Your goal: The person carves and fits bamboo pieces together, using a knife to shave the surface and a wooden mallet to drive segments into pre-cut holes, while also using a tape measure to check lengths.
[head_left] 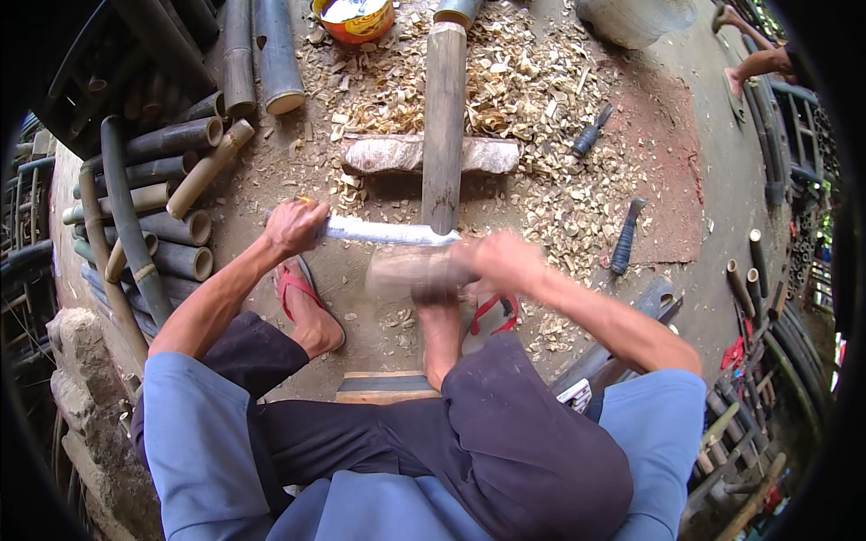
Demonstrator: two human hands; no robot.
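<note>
Both forearms are reaching forward from the lower edge; the left hand (293,225) is clenching in a fist, the right hand (501,261) is blurring, probably clenched too.

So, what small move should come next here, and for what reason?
Probably bring the blurred wooden block in the right hand down onto the blade. The left hand holds the blade across the near end of the bamboo pole, which rests on a stone.
</note>
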